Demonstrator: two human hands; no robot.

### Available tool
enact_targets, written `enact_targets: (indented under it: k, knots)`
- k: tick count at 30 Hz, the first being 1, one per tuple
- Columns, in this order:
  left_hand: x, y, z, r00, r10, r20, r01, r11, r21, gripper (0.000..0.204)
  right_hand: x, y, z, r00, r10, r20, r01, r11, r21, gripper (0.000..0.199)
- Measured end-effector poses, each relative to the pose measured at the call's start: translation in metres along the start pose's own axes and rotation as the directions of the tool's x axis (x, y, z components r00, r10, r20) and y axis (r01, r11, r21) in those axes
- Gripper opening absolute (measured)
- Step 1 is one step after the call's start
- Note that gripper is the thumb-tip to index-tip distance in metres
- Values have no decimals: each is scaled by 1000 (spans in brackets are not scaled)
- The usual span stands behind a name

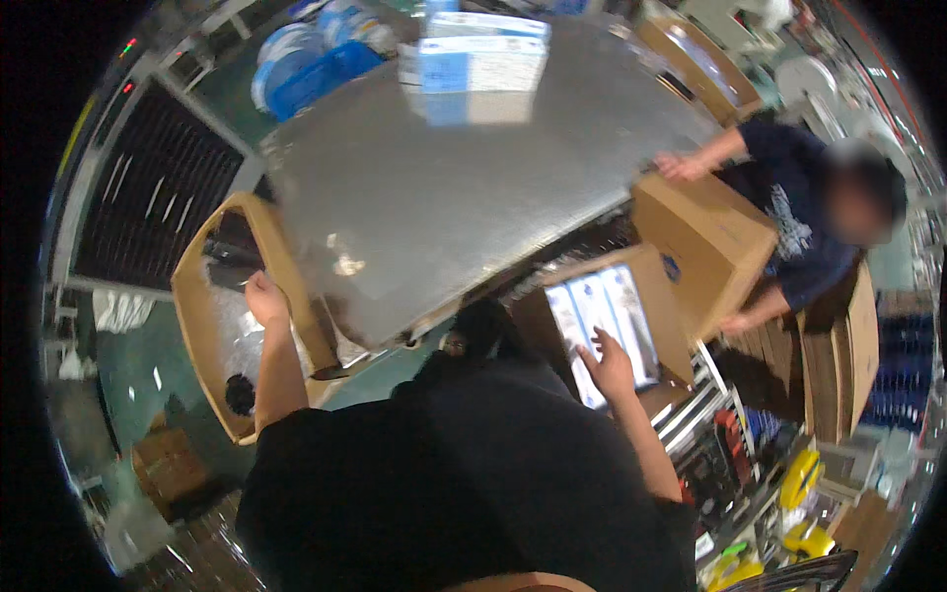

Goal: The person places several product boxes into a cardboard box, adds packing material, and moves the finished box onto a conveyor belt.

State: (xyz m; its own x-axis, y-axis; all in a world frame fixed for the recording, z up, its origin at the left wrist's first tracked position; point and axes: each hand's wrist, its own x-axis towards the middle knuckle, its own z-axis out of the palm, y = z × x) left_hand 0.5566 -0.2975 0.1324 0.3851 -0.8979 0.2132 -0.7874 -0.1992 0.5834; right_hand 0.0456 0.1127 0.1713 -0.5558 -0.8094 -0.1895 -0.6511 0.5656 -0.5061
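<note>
On the left, my left hand [264, 299] is over a long open cardboard box [187, 286] holding clear plastic [232, 326] and a small black item [240, 395]. Its fingers look curled closed; what they hold, if anything, is too blurred to make out. My right hand [609, 367], fingers spread, hovers over or touches the white and blue packs [592, 316] inside an open carton [663, 321] on the right. I cannot tell whether it presses on them.
A metal table [444, 197] lies ahead, with white and blue printed boxes [483, 64] at its far side. At right, a co-worker [789, 207] holds a cardboard carton [705, 237] against my carton. Flattened cardboard [848, 355] stands behind; a blue bin [321, 84] is far left.
</note>
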Motion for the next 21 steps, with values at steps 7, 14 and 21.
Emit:
enact_targets:
  k: [7, 14, 21]
  knots:
    - [-7, -214, 89, 591, -359, 723, 586, 806, -78, 30, -1, -55, 36, 970, 58, 237, -35, 994, -102, 39]
    - [-13, -111, -37, 831, -235, 504, 335, 935, -115, 11, -13, -1, 29, 900, 154, 409, -51, 967, -252, 47]
    - [6, -58, -100, 897, -83, 433, 381, 641, -666, 26, 0, -108, -11, 985, 84, 150, -73, 994, -77, 57]
